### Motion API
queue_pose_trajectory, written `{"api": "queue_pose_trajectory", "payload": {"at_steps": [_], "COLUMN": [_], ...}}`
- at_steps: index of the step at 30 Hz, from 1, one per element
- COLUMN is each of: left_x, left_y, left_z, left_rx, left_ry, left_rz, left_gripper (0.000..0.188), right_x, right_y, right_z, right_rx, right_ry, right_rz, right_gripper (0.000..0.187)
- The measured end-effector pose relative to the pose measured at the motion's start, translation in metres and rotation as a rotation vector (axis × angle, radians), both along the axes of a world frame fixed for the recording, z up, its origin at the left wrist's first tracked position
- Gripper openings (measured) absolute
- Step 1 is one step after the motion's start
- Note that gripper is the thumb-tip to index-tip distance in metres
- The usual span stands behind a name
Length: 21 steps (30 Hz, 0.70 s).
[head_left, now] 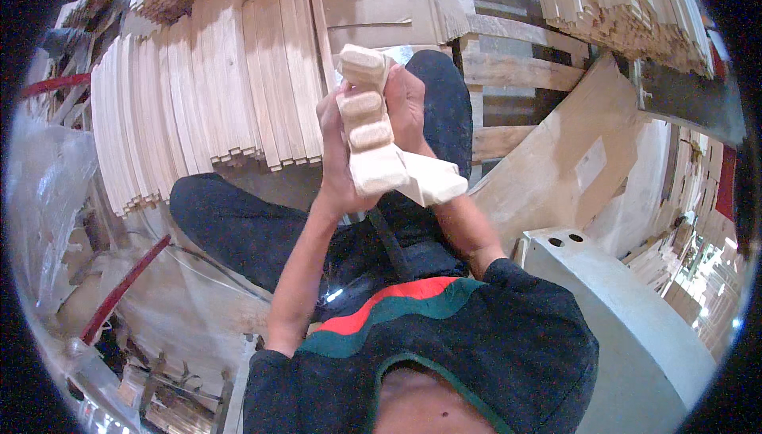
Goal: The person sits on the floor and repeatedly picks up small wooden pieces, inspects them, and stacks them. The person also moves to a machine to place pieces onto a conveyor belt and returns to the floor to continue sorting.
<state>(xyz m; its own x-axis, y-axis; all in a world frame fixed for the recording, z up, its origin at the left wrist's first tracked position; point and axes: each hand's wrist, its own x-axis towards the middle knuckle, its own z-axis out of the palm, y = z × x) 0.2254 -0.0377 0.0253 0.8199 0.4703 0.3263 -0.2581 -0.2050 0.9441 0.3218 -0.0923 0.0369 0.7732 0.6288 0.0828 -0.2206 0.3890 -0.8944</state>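
Observation:
A handful of pale wooden strips (379, 170) rises toward me in front of my lap, their blunt, rounded ends uppermost. My left hand (338, 168) is wrapped along the left side of the bundle. On its far right side, my right hand (406, 108) closes round the same strips. One strip (435, 179) sticks out to the right at an angle, across my right wrist. The lower ends of the strips are hidden behind their tops and my hands.
Long wooden strips (214, 77) lie side by side beyond my left knee. Further stacks (627, 5) stand at the far right, by a slatted pallet (520, 69). Cardboard (567, 144) leans to the right. A pale box-shaped cabinet (627, 315) with two holes stands near my right elbow.

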Motion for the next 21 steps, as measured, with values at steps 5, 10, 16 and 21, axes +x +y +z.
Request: {"api": "queue_pose_trajectory", "payload": {"at_steps": [5,10,16,21], "left_x": [-0.043,-0.088,-0.102,-0.058], "left_y": [-0.018,-0.027,-0.021,-0.024], "left_z": [-0.069,-0.151,-0.161,-0.104], "left_rx": [-0.009,-0.032,-0.012,-0.114], "left_ry": [0.182,0.525,0.558,0.392], "left_rz": [-0.119,-0.406,-0.464,-0.677], "left_gripper": [0.076,0.058,0.055,0.063], "right_x": [0.001,0.010,0.008,-0.011], "right_y": [-0.009,-0.002,-0.005,-0.016], "right_z": [0.015,0.001,0.000,0.027], "right_rx": [0.017,-0.002,0.028,0.002], "right_ry": [-0.183,-0.110,-0.127,-0.419], "right_rz": [-0.122,-0.066,0.025,-0.088], "right_gripper": [0.047,0.033,0.063,0.093]}}
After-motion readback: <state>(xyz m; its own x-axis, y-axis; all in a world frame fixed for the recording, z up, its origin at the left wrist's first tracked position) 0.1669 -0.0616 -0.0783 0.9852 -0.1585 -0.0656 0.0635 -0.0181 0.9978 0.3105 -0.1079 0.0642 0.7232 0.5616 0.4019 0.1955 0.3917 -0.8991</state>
